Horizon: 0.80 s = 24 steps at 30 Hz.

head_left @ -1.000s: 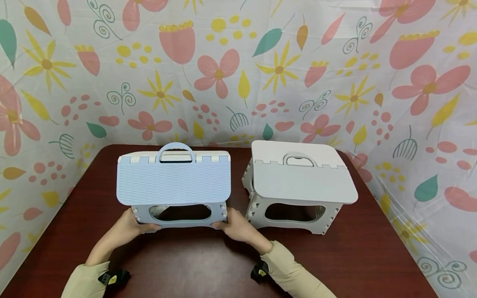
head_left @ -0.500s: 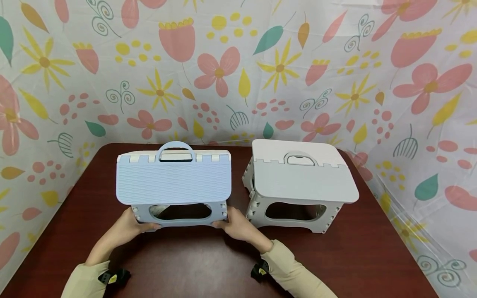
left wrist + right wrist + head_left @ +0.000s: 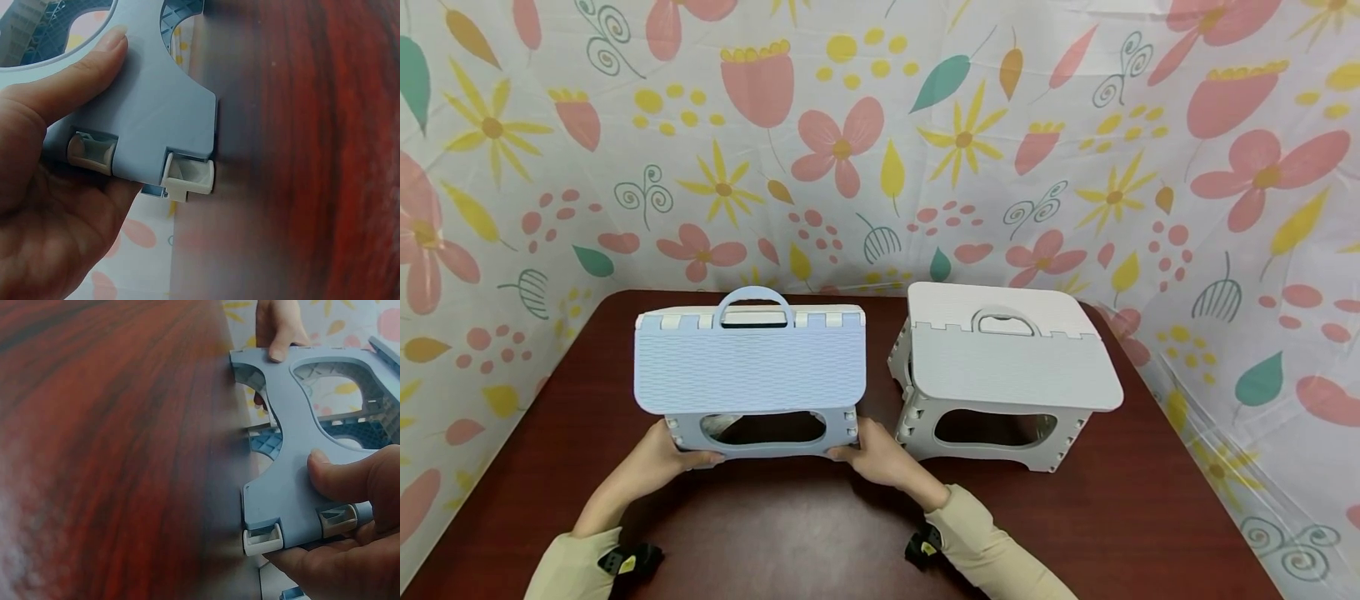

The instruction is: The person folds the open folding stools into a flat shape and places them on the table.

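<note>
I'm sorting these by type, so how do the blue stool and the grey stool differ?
The blue stool is pale blue with a raised carry handle; the grey stool is light grey with its handle lying flat in the seat. The left hand and right hand grip the blue stool's legs; nobody touches the grey stool. Both are small plastic folding stools on the dark red table.

From my remote station I log a pale blue stool point(image 3: 749, 371) with cream hinge tabs, a light grey stool point(image 3: 1007, 358), a dark reddish-brown wood-grain table point(image 3: 820, 533), beige sleeves point(image 3: 992, 550), and a white backdrop point(image 3: 880, 142) printed with pink, yellow and teal flowers
</note>
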### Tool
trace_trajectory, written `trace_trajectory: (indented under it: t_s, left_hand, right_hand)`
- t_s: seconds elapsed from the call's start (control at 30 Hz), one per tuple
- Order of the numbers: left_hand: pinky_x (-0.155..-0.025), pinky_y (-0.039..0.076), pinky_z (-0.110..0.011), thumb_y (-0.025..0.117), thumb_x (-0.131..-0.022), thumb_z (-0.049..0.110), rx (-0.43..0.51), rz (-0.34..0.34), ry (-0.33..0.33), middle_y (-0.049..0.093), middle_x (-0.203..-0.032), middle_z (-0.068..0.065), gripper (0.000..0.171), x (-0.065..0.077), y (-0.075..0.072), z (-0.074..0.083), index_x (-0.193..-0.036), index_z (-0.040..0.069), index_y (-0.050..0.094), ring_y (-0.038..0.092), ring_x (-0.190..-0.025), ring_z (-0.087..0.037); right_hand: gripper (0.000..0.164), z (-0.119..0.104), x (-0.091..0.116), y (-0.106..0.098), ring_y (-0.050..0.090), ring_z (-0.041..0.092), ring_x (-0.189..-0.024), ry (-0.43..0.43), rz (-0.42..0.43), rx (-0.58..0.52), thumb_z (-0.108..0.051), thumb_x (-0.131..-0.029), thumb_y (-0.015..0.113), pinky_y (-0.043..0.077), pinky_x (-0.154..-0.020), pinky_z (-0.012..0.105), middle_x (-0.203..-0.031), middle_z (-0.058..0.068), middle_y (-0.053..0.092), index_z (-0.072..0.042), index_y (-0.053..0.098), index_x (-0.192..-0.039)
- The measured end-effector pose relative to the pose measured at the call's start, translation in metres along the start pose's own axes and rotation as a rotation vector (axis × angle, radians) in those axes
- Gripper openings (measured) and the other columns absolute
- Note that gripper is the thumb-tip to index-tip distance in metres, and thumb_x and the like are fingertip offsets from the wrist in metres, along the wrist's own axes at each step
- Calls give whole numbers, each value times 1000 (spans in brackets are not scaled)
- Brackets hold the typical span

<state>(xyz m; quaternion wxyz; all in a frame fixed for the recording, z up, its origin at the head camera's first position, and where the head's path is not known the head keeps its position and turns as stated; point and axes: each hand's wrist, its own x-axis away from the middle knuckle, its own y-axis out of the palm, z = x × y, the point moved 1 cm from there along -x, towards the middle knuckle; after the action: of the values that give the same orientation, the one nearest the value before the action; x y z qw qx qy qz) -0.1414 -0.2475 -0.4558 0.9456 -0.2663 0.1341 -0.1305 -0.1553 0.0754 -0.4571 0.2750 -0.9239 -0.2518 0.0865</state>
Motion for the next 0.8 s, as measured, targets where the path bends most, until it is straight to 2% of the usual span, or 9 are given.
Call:
trace_trajectory:
  t_s: [0.3,0.53,0.8]
  left_hand:
    - [-72,48,-21,85,-71,6,-8,5,20,59,-116,-20,79,-1,0,0,-134,-1,38,55,-93,4]
    - [-73,48,-21,84,-72,8,-10,0,2,57,-120,-20,80,-1,0,-1,-136,0,37,54,-95,6]
    - [-73,48,-20,85,-71,6,-7,10,30,58,-119,-20,78,-1,1,-3,-134,-1,39,54,-95,5]
  right_hand:
    - [15,0,0,-1,59,7,-79,7,0,-4,-8,-88,69,47,-73,23,-92,7,72,-3,67,-101]
    - [17,0,0,-1,59,5,-80,16,-4,-8,-9,-88,69,48,-74,23,-93,7,72,-4,66,-104]
    - [18,0,0,-1,59,5,-80,19,-12,-25,-9,-89,68,48,-75,23,-94,7,72,-4,66,-106]
